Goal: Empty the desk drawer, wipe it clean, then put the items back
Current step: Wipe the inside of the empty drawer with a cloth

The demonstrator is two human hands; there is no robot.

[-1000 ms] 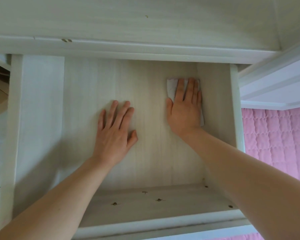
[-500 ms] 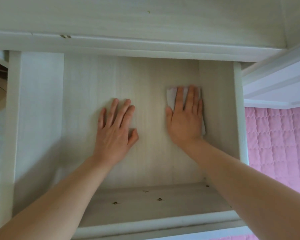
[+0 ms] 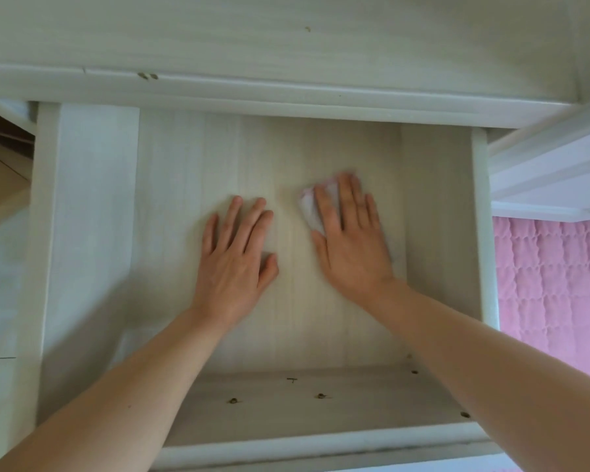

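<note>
The pale wooden drawer [image 3: 92,233] is pulled out and holds nothing but my hands and a cloth. My left hand [image 3: 234,260] lies flat on the drawer bottom near the middle, fingers straight and spread. My right hand [image 3: 351,243] presses a white wiping cloth [image 3: 309,207] flat against the drawer bottom, right of centre. Most of the cloth is hidden under the palm; its edge shows by the index finger and is blurred.
The desk top [image 3: 286,39] overhangs the back of the drawer. The drawer's right wall [image 3: 436,212] stands close to my right hand. A pink quilted cover [image 3: 552,284] lies to the right. The drawer front [image 3: 304,403] with screw heads is nearest me.
My right hand has slid the cloth from the back right part of the drawer toward me and a little to the left. My left hand has stayed flat in place.
</note>
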